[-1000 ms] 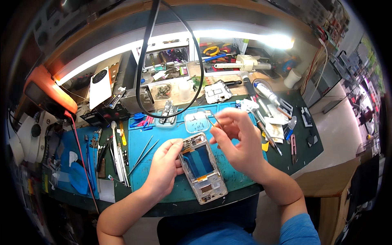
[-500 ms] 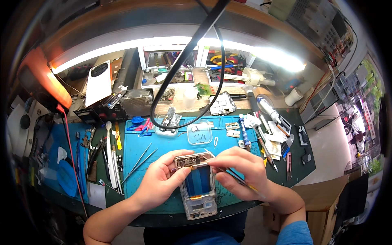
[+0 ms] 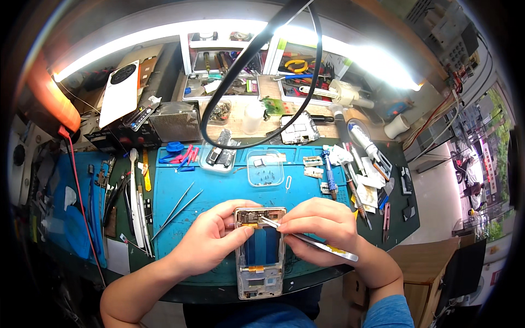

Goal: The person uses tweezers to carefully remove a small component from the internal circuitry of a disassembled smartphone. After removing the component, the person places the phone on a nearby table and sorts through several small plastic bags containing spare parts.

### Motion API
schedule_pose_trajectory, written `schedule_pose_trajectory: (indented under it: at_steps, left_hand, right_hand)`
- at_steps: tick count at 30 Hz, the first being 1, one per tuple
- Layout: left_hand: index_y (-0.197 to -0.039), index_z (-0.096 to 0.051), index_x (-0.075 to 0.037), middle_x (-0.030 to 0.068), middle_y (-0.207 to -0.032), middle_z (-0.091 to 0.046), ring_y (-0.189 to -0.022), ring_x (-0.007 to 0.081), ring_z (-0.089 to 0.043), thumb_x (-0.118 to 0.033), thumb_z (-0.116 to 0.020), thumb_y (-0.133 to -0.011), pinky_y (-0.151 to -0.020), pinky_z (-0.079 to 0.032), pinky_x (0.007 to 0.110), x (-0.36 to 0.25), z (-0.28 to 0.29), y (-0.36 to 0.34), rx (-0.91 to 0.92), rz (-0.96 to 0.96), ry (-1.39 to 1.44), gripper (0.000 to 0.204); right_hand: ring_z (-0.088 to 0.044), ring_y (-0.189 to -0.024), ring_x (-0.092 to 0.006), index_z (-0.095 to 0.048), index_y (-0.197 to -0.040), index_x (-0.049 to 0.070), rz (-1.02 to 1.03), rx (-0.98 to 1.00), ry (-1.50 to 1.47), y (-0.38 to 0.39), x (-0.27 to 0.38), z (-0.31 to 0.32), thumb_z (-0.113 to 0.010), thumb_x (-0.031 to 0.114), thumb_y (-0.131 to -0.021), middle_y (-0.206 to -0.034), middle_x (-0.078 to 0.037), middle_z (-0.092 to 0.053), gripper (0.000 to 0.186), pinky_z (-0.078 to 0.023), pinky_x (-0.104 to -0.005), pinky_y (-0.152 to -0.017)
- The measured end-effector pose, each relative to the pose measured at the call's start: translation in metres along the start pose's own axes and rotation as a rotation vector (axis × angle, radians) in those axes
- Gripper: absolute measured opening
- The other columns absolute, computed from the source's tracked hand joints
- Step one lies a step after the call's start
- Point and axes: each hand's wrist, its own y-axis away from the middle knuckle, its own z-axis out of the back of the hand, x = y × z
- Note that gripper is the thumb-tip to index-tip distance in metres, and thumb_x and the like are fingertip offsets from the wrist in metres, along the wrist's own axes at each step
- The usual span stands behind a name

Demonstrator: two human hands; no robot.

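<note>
An opened phone body (image 3: 264,249), its battery bay dark blue and its back cover off, stands nearly upright at the mat's near edge. My left hand (image 3: 210,235) is closed around its upper left side, thumb over the frame. Between the fingers of my right hand (image 3: 322,224) is a pair of silver tweezers (image 3: 327,248) with a yellowish marking. Their tips reach into the top section of the phone, over the small circuit parts there. Whether the tips grip anything is too small to tell. A second pair of tweezers (image 3: 176,212) lies on the blue mat (image 3: 219,188) left of the phone.
Behind the phone sit a clear tray of screws (image 3: 266,168) and a clear box of small parts (image 3: 219,157). A blue screwdriver (image 3: 330,170) and papers lie to the right, brushes and pry tools to the left. A black cable (image 3: 240,60) loops overhead.
The phone has turned slightly more upright and straight. My right hand has tilted the tweezers, showing more of their length, with the tips further into the phone's top section. The view has shifted slightly.
</note>
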Motion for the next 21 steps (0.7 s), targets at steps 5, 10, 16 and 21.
schedule_pose_trajectory:
  at_steps: [5, 10, 16, 21]
  left_hand:
    - [-0.138, -0.047, 0.001, 0.0085, -0.126, -0.063, -0.113, 0.0121, -0.060, -0.004, -0.059, -0.099, -0.094, -0.051, 0.027, 0.002, 0.001, -0.001, 0.020, 0.016, -0.023, 0.041]
    - [-0.140, -0.046, 0.002, 0.0098, -0.127, -0.063, -0.115, 0.0133, -0.061, -0.004, -0.059, -0.099, -0.097, -0.050, 0.028, 0.000, 0.001, 0.000, 0.041, 0.029, -0.019, 0.043]
    - [-0.145, -0.043, 0.001, 0.0114, -0.129, -0.063, -0.114, 0.0136, -0.061, -0.005, -0.058, -0.099, -0.096, -0.051, 0.029, -0.003, 0.007, -0.001, 0.074, 0.047, -0.056, 0.048]
    - [-0.147, -0.041, 0.000, 0.0067, -0.122, -0.064, -0.103, 0.0077, -0.060, -0.008, -0.057, -0.102, -0.084, -0.050, 0.025, -0.007, 0.008, 0.000, 0.087, 0.092, -0.007, 0.049]
  right_hand:
    - [-0.073, -0.084, -0.0226, -0.072, -0.095, 0.006, 0.002, 0.045, 0.029, 0.000, -0.003, 0.001, -0.076, -0.002, -0.070, -0.091, -0.007, -0.074, 0.026, -0.056, -0.0325, -0.070]
    - [-0.073, -0.084, -0.0227, -0.073, -0.095, 0.006, 0.007, 0.062, 0.016, 0.001, -0.004, 0.001, -0.077, -0.002, -0.070, -0.093, -0.007, -0.074, 0.027, -0.056, -0.0328, -0.070]
    - [-0.072, -0.083, -0.0222, -0.076, -0.098, 0.006, 0.130, 0.123, 0.051, -0.002, -0.011, 0.005, -0.082, 0.004, -0.075, -0.094, -0.006, -0.074, 0.024, -0.059, -0.0314, -0.069]
    - [-0.072, -0.089, -0.0215, -0.073, -0.103, 0.005, 0.265, 0.096, 0.137, 0.001, -0.014, 0.002, -0.076, 0.007, -0.077, -0.100, -0.007, -0.072, 0.026, -0.061, -0.0298, -0.072]
